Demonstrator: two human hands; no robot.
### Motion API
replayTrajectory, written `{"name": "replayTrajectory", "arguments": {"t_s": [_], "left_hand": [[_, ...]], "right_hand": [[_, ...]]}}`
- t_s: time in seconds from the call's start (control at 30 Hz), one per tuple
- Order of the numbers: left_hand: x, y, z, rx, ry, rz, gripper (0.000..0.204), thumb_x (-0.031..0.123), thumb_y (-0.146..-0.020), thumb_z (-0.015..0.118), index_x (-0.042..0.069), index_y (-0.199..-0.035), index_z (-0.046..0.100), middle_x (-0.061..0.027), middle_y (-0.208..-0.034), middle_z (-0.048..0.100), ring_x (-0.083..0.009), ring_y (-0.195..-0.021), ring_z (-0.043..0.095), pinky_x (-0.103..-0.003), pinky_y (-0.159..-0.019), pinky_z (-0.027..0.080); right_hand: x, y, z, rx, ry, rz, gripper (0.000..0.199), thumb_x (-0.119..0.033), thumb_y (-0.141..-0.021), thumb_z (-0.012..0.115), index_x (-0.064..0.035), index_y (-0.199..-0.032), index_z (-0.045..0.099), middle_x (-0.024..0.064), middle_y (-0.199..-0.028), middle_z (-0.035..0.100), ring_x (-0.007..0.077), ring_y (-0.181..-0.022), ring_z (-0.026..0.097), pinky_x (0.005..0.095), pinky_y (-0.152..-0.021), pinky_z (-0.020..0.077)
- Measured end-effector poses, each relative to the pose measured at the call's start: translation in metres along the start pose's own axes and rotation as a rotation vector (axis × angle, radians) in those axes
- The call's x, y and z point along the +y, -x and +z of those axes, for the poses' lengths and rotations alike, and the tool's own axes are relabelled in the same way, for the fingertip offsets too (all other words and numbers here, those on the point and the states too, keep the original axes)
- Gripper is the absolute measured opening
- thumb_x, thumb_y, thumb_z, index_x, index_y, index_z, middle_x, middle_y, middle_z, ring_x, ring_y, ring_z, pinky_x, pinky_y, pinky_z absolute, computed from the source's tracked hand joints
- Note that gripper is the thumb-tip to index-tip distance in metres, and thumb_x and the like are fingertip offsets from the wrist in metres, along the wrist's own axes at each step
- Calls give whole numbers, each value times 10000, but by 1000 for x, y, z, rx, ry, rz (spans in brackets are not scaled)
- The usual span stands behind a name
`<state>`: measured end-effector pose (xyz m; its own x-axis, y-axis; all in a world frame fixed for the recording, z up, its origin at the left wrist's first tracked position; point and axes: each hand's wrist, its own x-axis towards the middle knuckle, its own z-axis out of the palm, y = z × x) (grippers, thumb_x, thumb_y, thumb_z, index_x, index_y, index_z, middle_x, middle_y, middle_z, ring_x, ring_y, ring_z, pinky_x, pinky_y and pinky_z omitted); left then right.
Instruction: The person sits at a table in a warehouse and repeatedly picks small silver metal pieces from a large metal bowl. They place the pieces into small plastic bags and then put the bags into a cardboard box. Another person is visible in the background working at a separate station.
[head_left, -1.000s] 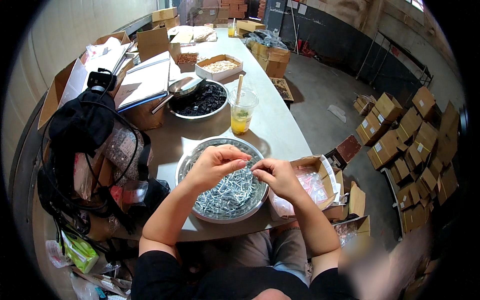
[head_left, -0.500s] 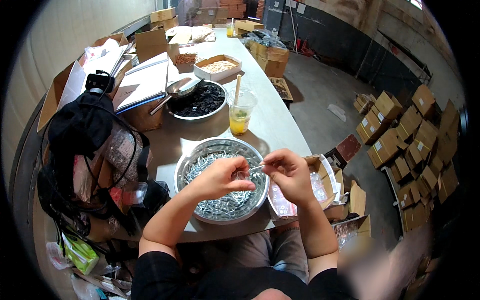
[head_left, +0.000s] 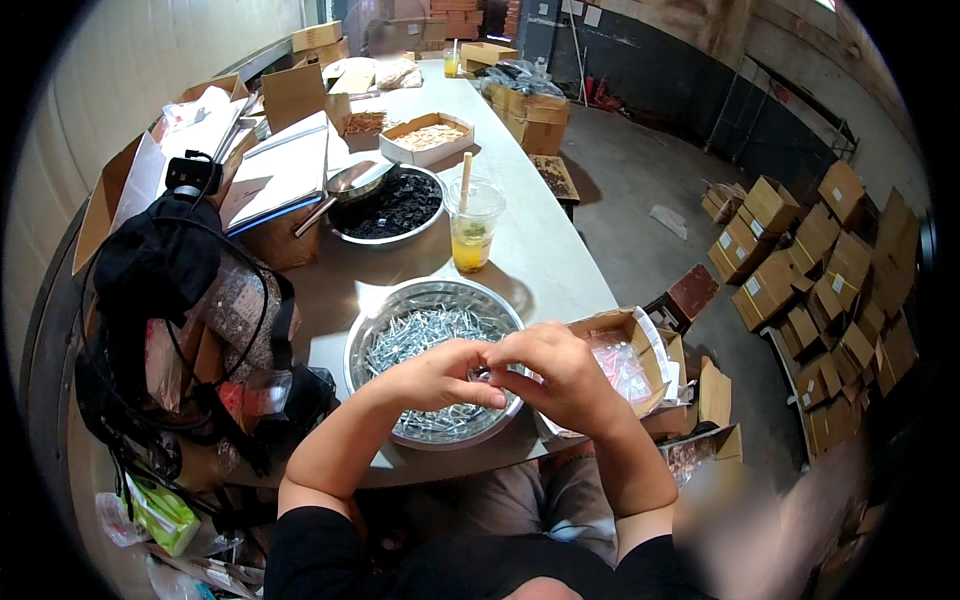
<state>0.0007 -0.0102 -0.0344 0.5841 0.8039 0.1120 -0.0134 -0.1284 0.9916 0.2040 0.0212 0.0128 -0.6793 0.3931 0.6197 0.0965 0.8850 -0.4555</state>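
A metal basin (head_left: pixel 352 345) filled with long silver screws (head_left: pixel 425 335) stands at the near end of the table, and both my hands are above it. My left hand (head_left: pixel 440 375) is curled around a small clear plastic bag (head_left: pixel 480 374), only partly visible between the fingers. Against it, my right hand (head_left: pixel 560 372) is closed, its fingertips at the bag's opening. What the right fingers pinch is hidden. Just right of the basin, an open carton (head_left: pixel 652 345) holds flat clear plastic bags (head_left: pixel 622 368) with red edges.
Behind the basin stands a plastic cup (head_left: pixel 472 235) of yellow drink with a straw. Farther back are a bowl of black parts (head_left: pixel 400 205) with a metal scoop (head_left: pixel 355 180) and a white box (head_left: pixel 430 140) of small pieces. A black bag (head_left: pixel 160 250) with cables crowds the left side.
My right hand has moved left and down to meet my left hand. The thin silver piece seen in its fingertips earlier is now out of sight.
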Motion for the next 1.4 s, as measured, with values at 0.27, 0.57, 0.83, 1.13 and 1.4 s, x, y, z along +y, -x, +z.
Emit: {"name": "replayTrajectory", "arguments": {"t_s": [0.27, 0.57, 0.83, 1.13, 1.4], "left_hand": [[6, 2, 6, -54, 76, 70, 361, 320, -937, 620, -10, -1080, 584, -31, -958, 592, -100, -884, 541, -249, -798, 461], [6, -1, 17, 188, 298, 99, 371, 282, -896, 679, -15, -1098, 586, -74, -1017, 625, -141, -999, 585, -295, -893, 486], [20, 0, 16, 425, -693, 291, 163, 47, -831, 672, -9, -958, 588, -141, -935, 614, -264, -849, 627, -331, -725, 504], [14, -10, 42, 375, -764, 367, 125, 15, -827, 647, 8, -910, 554, -138, -937, 591, -304, -884, 589, -375, -772, 481], [15, -17, 51, 305, -959, 261, 157, 82, -806, 684, 40, -941, 615, -116, -966, 609, -315, -936, 577, -393, -820, 479]], "right_hand": [[-8, -1, -5, -111, -47, 38, 142, -93, -771, 725, -30, -863, 637, 139, -1175, 541, 295, -990, 572, 392, -870, 481], [-4, 4, 1, -41, -85, 122, 138, -81, -753, 738, -27, -844, 650, 126, -1121, 570, 301, -1004, 570, 387, -865, 478], [-3, 10, -3, 63, -103, 329, 133, -73, -767, 735, -21, -840, 636, 115, -780, 642, 263, -702, 652, 351, -636, 520], [4, 39, -15, 12, 31, 267, 138, -108, -788, 735, -23, -860, 654, 113, -751, 618, 259, -656, 614, 337, -585, 478], [-8, 179, -119, 343, 258, 768, 127, -100, -707, 767, -9, -779, 715, 99, -708, 670, 200, -624, 623, 314, -599, 479]]}}
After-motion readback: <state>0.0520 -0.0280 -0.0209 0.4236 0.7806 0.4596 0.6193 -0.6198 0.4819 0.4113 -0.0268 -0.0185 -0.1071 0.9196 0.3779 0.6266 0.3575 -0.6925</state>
